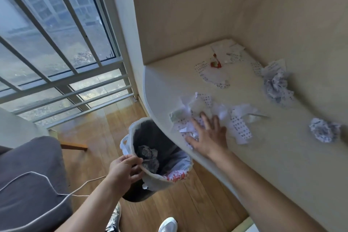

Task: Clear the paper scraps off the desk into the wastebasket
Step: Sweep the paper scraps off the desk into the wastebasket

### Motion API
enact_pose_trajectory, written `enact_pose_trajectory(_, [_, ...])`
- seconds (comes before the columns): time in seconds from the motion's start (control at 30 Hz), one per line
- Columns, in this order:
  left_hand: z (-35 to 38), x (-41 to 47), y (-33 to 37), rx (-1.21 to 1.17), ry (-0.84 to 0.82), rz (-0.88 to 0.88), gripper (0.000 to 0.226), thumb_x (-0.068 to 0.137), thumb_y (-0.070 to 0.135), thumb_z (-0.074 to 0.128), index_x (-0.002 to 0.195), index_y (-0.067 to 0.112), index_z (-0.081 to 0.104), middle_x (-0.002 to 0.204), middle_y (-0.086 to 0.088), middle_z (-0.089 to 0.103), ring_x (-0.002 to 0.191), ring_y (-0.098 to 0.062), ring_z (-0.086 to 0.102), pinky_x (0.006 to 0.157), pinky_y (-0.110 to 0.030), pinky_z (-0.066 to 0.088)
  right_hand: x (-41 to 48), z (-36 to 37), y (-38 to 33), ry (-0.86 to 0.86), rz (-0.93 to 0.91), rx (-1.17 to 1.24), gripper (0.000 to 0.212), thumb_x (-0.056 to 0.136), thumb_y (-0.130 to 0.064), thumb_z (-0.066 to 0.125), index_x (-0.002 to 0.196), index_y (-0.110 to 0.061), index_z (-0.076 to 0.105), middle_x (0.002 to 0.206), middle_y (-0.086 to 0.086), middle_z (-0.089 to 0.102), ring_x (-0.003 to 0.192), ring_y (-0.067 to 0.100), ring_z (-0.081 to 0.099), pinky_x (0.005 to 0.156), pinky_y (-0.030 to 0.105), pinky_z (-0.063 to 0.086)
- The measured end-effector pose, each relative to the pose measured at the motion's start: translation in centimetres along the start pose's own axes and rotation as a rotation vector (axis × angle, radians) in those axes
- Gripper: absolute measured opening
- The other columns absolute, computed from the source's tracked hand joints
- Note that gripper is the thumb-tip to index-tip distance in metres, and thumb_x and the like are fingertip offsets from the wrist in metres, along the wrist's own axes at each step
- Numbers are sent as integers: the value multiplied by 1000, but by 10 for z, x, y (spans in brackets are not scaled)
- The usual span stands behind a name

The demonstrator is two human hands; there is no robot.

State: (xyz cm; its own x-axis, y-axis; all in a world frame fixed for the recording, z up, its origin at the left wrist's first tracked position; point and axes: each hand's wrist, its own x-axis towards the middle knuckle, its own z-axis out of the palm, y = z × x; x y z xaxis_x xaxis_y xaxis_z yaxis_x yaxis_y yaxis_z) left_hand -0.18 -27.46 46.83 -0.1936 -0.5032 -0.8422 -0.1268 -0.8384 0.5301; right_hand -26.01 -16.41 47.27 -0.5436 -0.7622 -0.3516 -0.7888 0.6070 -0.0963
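Head view: the right hand [208, 133] lies flat, palm down and fingers spread, on a heap of torn paper scraps [212, 117] near the curved front edge of the desk [282, 156]; it clamps nothing, only presses on the paper. Its forearm runs in from about 5 o'clock. The left hand [125, 170] comes up from 7 o'clock and pinches the near rim of the wastebasket [150, 158], thumb and fingers closed on the rim and its plastic liner. The basket is tilted, its mouth tucked just under the desk edge at 8 o'clock from the right hand; crumpled paper already lies inside.

More paper remains on the desk: a crumpled ball [324, 132] at 3 o'clock from the right hand, a larger crumpled wad [276, 84] at 2 o'clock, flat scraps [212, 75] at 12 o'clock, and a small red-and-white item [215, 62] toward the back corner, too blurred to identify. Beside the basket are a grey cushion [28, 184] with a white cord [56, 186] across it, and wooden floor [188, 203].
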Motion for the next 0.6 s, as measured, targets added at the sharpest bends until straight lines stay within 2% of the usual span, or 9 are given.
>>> enact_pose_trajectory(0.1, [-1, -1, 5, -14, 11, 6, 17, 79, -10, 64, 81, 6, 59, 73, -16, 62, 64, -27, 63, 59, -42, 59, -16, 13, -37, 15, -58, -20, 77, 80, -81, 11, 148, -48, -8, 164, -4, -7, 147, 45, -8, 110, 71, 10])
enact_pose_trajectory(0.2, [-4, -3, 10, -21, -4, 13, 15, 79, -9, 64, 82, 6, 59, 77, -16, 63, 63, -27, 66, 59, -42, 60, -26, 23, -59, 1, -121, -56, 74, 84, -78, 11, 147, -48, -14, 159, -5, -18, 146, 45, -13, 110, 73, 5])
enact_pose_trajectory(0.3, [-5, -5, 13, -27, -29, 14, 15, 80, -8, 64, 85, 4, 58, 80, -17, 63, 68, -28, 66, 59, -42, 60, -34, 28, -71, -24, -191, -79, 73, 86, -76, 16, 147, -48, -12, 156, -5, -24, 145, 46, -17, 110, 73, 2])
enact_pose_trajectory(0.43, [-4, -9, 16, -22, -74, 17, 15, 81, -8, 63, 83, 5, 56, 76, -16, 59, 66, -26, 62, 59, -40, 60, -46, 25, -85, -57, -298, -76, 76, 84, -76, 26, 149, -47, -1, 162, -6, -18, 146, 41, -18, 112, 71, 2])
enact_pose_trajectory(0.5, [-4, -9, 17, -32, -94, 13, 15, 81, -8, 62, 82, 6, 56, 77, -15, 56, 69, -25, 56, 61, -39, 59, -54, 20, -86, -28, -391, -5, 74, 84, -73, 31, 149, -46, 8, 164, -7, -12, 149, 35, -9, 114, 67, 9])
enact_pose_trajectory(0.6, [-4, -7, 18, -43, -104, 6, 16, 81, -8, 62, 83, 6, 56, 77, -15, 54, 71, -26, 53, 62, -39, 59, -56, 2, -68, 175, -417, 128, 67, 86, -71, 34, 146, -43, 23, 164, -6, 6, 148, 29, 14, 113, 53, 20])
